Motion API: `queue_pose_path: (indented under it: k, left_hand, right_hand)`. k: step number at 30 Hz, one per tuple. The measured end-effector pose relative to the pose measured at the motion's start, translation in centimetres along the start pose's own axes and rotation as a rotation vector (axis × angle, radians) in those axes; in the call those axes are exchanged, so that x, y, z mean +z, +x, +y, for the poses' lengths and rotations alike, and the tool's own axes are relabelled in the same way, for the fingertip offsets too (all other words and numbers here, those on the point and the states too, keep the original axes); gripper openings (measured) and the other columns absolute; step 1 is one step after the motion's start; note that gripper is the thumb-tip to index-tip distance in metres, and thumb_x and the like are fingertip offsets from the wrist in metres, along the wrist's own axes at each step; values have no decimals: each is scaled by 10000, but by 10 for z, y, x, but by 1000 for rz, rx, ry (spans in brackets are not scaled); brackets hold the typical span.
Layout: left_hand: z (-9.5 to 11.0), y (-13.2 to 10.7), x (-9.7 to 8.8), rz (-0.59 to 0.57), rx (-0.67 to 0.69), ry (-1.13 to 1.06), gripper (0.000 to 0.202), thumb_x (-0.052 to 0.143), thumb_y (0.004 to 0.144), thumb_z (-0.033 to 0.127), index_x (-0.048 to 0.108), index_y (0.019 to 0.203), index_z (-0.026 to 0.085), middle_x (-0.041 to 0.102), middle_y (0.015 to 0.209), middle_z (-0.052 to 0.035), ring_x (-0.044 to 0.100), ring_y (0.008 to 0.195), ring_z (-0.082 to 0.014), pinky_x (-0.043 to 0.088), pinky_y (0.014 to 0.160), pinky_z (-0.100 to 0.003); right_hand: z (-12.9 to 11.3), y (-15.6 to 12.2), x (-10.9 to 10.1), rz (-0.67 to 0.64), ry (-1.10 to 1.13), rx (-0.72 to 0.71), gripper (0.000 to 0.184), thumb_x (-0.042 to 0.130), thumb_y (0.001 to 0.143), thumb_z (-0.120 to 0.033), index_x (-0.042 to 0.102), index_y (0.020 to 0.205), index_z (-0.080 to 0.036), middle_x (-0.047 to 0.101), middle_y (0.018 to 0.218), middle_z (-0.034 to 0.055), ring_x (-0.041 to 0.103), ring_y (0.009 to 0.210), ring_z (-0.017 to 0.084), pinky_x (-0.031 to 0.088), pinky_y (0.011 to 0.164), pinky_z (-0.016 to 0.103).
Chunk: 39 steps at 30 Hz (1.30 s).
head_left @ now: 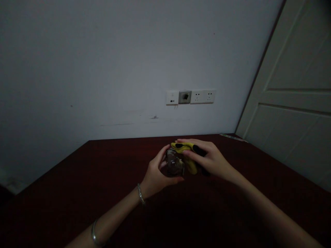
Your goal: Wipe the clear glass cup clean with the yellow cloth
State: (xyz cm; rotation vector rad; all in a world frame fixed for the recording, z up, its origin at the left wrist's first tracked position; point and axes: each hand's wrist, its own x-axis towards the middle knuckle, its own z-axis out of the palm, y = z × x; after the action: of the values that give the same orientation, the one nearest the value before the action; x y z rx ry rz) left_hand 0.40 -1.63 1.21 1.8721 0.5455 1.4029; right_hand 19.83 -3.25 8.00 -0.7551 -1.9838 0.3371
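Observation:
My left hand (157, 174) is closed around a clear glass vessel (175, 164), fingers behind it and thumb along its near side. The vessel is tilted, and the dim light hides its exact kind. In my right hand (209, 156) is a yellow and black cloth (182, 147), pinched between thumb and fingers. The cloth touches the upper right side of the glass, and a yellow fold of it hangs below my fingers. Two silver bracelets circle my left wrist and forearm.
Both hands are above a dark red tabletop (116, 179). A pale wall (116, 69) behind it carries a row of sockets (202, 96). A white panelled door (292, 117) stands on the right, and a thin flat strip (233, 137) lies near the table's far right corner.

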Motion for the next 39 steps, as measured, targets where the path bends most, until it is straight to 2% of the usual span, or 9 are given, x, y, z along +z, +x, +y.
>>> queue_pose_path:
  k: [5, 12, 16, 21, 23, 28, 31, 34, 39]
  left_hand:
    - [-2, -1, -1, 3, 35, 40, 940, 846, 535, 241, 370, 1343, 180, 539, 1305, -165, 547, 1177, -303, 488, 968, -480]
    - [6, 0, -5, -17, 75, 180, 967, 861, 492, 223, 388, 1333, 164, 548, 1298, -168, 552, 1169, -308, 518, 946, -449]
    - [8, 0, -6, -23, 89, 170, 954, 872, 472, 217, 412, 1306, 169, 588, 1251, -156, 586, 1128, -296, 547, 906, -430]
    - [3, -2, -5, -40, 92, 61, 946, 878, 465, 241, 427, 1295, 188, 606, 1226, -142, 600, 1110, -285, 553, 892, -426]
    - [2, -1, -6, -48, 76, 41, 945, 880, 459, 266, 435, 1288, 183, 603, 1229, -151, 597, 1113, -294, 556, 886, -435]
    - [1, 0, -6, -50, 38, 34, 944, 874, 467, 266, 427, 1293, 168, 583, 1254, -165, 574, 1144, -300, 531, 924, -446]
    - [2, 0, -5, -38, 22, 75, 955, 874, 464, 267, 421, 1298, 160, 595, 1239, -163, 582, 1132, -299, 532, 925, -448]
    - [7, 0, -6, -35, 38, 135, 959, 876, 457, 273, 426, 1296, 153, 603, 1230, -160, 595, 1114, -297, 537, 921, -441]
    - [18, 0, -7, -45, 126, 217, 953, 877, 450, 285, 442, 1288, 158, 629, 1195, -145, 632, 1053, -290, 577, 856, -416]
  right_hand:
    - [-1, -1, -1, -41, 21, -20, 406, 671, 802, -232, 602, 1201, -263, 665, 1170, 23, 635, 1043, 170, 494, 945, 337]
    - [-12, -1, -5, -100, 13, -219, 392, 666, 800, -147, 622, 1177, -246, 680, 1137, 36, 615, 1082, 185, 504, 941, 341]
    - [-15, 0, -7, -97, 21, -159, 347, 676, 797, -172, 647, 1136, -240, 693, 1109, 26, 641, 1035, 176, 518, 915, 310]
    - [-15, 1, -6, -45, 46, 49, 273, 667, 807, -239, 678, 1080, -237, 715, 1057, 12, 679, 937, 163, 541, 866, 285]
    - [-17, 1, -7, -70, 46, 42, 288, 672, 802, -230, 674, 1089, -243, 708, 1076, 15, 669, 969, 167, 533, 885, 291]
    - [-23, 0, -12, -166, 29, -133, 357, 672, 797, -156, 645, 1142, -245, 678, 1143, 27, 623, 1071, 173, 506, 938, 313]
    - [-25, -1, -15, -205, 30, -180, 358, 670, 796, -139, 648, 1139, -240, 679, 1144, 29, 607, 1099, 178, 489, 967, 326]
    - [-26, -1, -15, -194, 29, -139, 363, 673, 796, -157, 645, 1146, -249, 679, 1143, 21, 617, 1084, 175, 494, 956, 311]
    - [-23, 1, -7, -44, 40, 21, 278, 667, 803, -236, 682, 1080, -252, 718, 1045, 12, 685, 922, 174, 549, 857, 301]
